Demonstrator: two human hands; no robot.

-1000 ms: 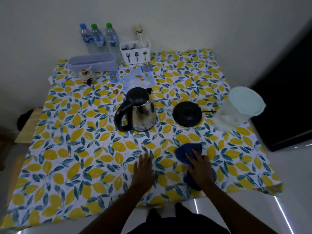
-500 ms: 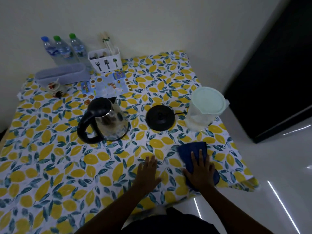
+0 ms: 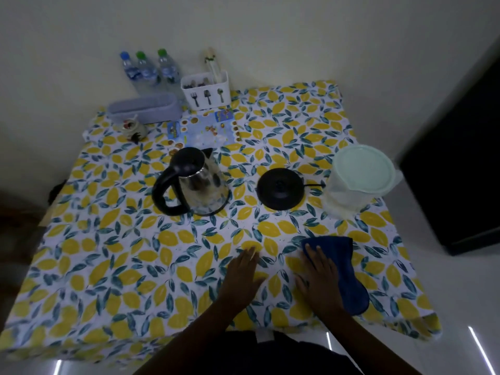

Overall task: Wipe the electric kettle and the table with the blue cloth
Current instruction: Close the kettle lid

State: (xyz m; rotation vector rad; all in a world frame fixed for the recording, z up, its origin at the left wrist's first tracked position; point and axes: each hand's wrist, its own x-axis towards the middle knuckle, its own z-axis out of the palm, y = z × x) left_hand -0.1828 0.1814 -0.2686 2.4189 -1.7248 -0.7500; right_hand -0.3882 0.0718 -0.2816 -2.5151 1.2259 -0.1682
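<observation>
A steel electric kettle point(image 3: 201, 188) with a black lid and handle stands in the middle of the table point(image 3: 113, 255), which wears a lemon-print cover. Its round black base point(image 3: 280, 188) lies apart to its right. My right hand point(image 3: 320, 278) presses flat on the blue cloth point(image 3: 342, 262) near the table's front right. My left hand point(image 3: 239, 277) rests flat on the cover beside it, fingers together, holding nothing.
A translucent lidded jug point(image 3: 357, 180) stands at the right edge. Along the far edge are three water bottles point(image 3: 148, 70), a white cutlery holder point(image 3: 207, 90), a grey tray point(image 3: 146, 110), a small jar point(image 3: 134, 128) and a printed sheet point(image 3: 204, 128). A dark cabinet point(image 3: 460, 169) is on the right.
My right hand and the blue cloth have slid right and a little forward across the cover. My left hand has stayed flat on the table. The view has swung left and right.
</observation>
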